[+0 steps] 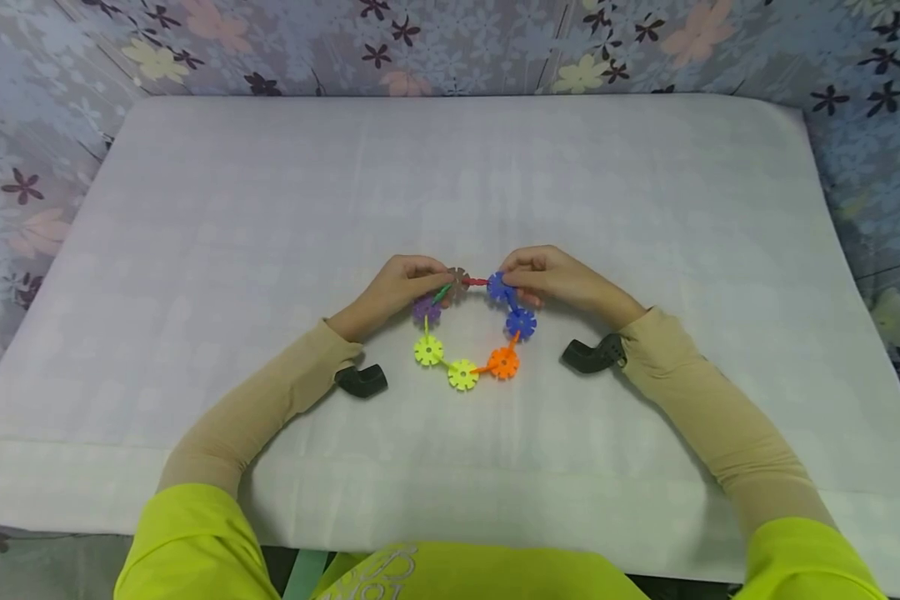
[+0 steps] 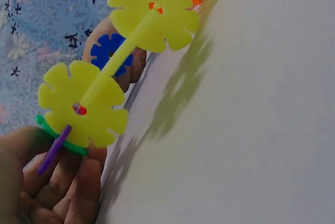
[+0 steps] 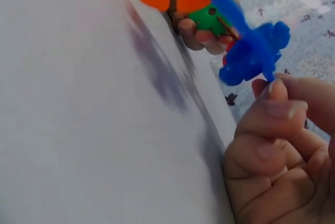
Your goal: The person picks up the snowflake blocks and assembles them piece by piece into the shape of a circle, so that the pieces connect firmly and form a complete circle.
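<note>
A ring of slotted, flower-shaped plastic discs is held over the white-covered table. My left hand pinches its upper left part, by the brown disc and the green disc; purple and yellow discs hang below. On the upper right, my right hand grips a blue disc by its edge between thumb and fingertips. A red disc, seen edge-on, lies between the brown and blue ones. More blue and orange discs run down the right side. Fingers partly hide where the upper discs join.
A white cloth covers the table, with floral fabric behind and at the sides. Black curved pieces stick out at both wrists, close to the cloth. The table's front edge is near the person's body.
</note>
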Motion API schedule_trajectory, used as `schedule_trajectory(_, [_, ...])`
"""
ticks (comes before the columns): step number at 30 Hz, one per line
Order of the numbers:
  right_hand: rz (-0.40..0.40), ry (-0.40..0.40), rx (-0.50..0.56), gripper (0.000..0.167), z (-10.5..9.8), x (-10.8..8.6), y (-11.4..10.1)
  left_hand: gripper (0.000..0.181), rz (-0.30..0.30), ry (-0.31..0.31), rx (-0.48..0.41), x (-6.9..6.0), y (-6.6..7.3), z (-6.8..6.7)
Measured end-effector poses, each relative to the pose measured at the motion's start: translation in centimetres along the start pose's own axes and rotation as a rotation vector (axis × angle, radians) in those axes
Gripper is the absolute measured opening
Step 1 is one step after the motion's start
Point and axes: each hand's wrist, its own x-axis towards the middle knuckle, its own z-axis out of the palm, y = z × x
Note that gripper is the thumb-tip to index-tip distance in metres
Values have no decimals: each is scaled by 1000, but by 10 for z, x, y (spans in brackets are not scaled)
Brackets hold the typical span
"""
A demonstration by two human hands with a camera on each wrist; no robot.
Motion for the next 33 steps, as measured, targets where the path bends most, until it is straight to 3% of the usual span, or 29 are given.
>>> schedule_trajectory(14, [-88, 61, 10, 9, 10, 4, 3, 21, 7, 19, 20, -1, 2, 4])
schedule_trajectory(24, [-69, 60, 37, 9, 10, 8, 5, 22, 3, 23, 14, -2, 0, -2])
schedule_trajectory(29, [-35, 58, 173, 11, 5, 8, 8, 36, -69, 64, 47, -2, 3, -5])
schedule_trajectory(33, [-58, 85, 330, 17, -1, 7, 10, 50, -141, 28, -42, -2, 5, -11])
